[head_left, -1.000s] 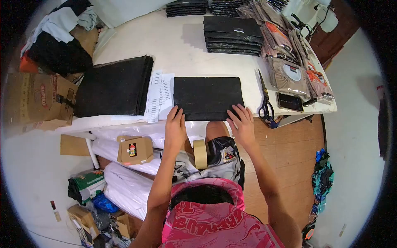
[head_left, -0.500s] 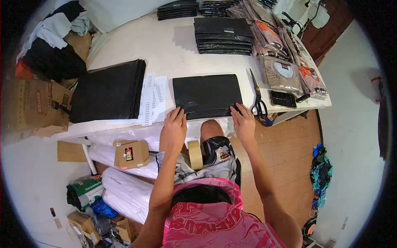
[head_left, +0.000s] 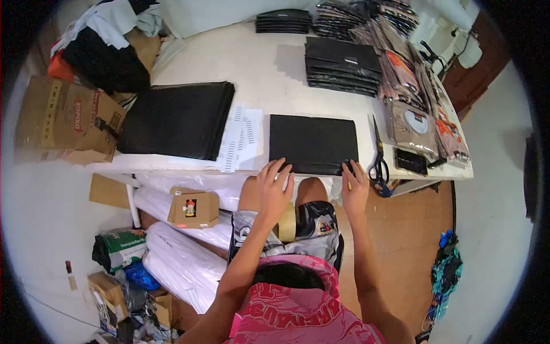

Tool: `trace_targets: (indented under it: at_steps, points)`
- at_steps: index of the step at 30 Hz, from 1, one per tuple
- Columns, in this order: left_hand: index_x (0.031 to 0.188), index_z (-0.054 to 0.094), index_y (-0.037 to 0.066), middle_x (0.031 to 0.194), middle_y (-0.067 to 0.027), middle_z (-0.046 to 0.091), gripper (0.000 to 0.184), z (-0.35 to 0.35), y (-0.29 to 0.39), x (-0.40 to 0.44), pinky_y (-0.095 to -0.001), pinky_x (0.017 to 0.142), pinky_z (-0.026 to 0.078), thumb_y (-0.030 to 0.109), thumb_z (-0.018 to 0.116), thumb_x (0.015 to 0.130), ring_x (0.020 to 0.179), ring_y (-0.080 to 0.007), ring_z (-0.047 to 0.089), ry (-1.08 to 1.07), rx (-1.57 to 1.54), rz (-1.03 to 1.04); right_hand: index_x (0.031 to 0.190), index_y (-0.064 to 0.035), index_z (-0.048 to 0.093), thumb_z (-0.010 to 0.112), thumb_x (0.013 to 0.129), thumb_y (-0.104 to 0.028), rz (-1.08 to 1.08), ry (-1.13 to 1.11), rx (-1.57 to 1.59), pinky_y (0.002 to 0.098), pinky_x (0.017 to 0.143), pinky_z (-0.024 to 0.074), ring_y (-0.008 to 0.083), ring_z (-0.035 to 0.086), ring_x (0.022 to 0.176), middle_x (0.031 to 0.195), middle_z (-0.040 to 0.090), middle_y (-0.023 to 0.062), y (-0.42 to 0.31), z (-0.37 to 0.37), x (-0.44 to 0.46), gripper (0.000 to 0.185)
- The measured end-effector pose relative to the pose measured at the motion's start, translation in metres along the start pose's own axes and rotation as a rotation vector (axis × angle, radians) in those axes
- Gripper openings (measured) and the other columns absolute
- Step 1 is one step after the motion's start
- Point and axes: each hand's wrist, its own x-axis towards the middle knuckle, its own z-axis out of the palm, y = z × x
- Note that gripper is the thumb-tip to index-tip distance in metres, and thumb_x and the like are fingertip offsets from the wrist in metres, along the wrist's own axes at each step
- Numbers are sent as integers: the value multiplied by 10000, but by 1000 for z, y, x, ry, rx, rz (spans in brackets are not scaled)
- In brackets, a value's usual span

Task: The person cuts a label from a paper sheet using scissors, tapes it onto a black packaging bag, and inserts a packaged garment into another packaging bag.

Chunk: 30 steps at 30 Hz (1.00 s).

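One person (head_left: pixel 303 315) is sitting at one white table (head_left: pixel 252 63). One left hand (head_left: pixel 276 182) and one right hand (head_left: pixel 355 186) are making two, and both are touching one flat black packet (head_left: pixel 313 143). One big pile of black sheets (head_left: pixel 177 120) is lying to the left. One pair of scissors (head_left: pixel 378 152) and one phone (head_left: pixel 411 161) are lying to the right. Farther back, one near pile (head_left: pixel 344 64) and one far pile (head_left: pixel 283 22) of black packets are making two. Two shiny piles (head_left: pixel 338 20) seem to be standing there too, but it is hard to see. One big box (head_left: pixel 71 117) and one small box (head_left: pixel 193 207) are showing on the left. One roll of tape (head_left: pixel 287 222) is resting near two knees (head_left: pixel 312 191).
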Motion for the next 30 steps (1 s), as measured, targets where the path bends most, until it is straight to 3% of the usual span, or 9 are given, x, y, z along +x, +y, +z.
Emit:
trace_targets:
  at_steps: [9,12,14,17,23,25,30]
  points:
    - [991,689,26,1112,-126,642,183,-44,-54,6,-411,906,452,46,669,809,1032,-320,572,51,39,-188,1149,-89,667,617,886,-112,53,-14,-74,524,1054,309,336,472,1246,1277,573,140,-13,2,-5,269]
    - [983,690,25,1084,-126,652,187,-54,-72,4,-404,893,459,39,673,798,1004,-323,583,62,98,-209,1182,-80,646,619,886,-105,39,-41,-68,497,1051,329,339,460,1258,1289,562,148,-16,-2,-5,299]
    - [981,691,26,1077,-126,655,188,-56,-85,18,-405,885,461,38,675,794,993,-326,585,34,134,-172,1220,-67,617,623,880,-89,76,-8,172,455,1050,346,345,474,1243,1286,559,160,-21,-10,-2,341]
    - [979,694,28,1061,-131,661,196,-58,-103,53,-416,860,467,41,684,784,965,-333,590,-27,180,-84,1255,-56,587,627,870,-66,112,-52,288,412,1035,370,348,494,1221,1292,552,165,-30,-29,1,387]
    - [1034,684,23,1113,-151,650,268,-41,-136,127,-422,905,466,85,709,774,1034,-355,584,-385,114,-66,1061,-11,665,614,866,-28,132,88,147,411,922,443,316,601,1042,1084,651,155,-8,-45,-3,202]
    - [1115,662,27,1135,-171,640,397,-31,-145,139,-409,940,465,129,753,742,1072,-364,579,-596,182,-24,1019,4,669,607,873,-24,282,155,215,389,857,478,323,626,963,1023,661,162,-2,-47,-7,161]
    - [1207,619,51,1123,-193,634,617,-10,-167,151,-410,954,470,195,827,645,1087,-363,581,-704,238,-10,988,11,673,627,862,-42,340,153,234,369,827,488,319,636,944,1003,669,169,-5,-37,-27,144]
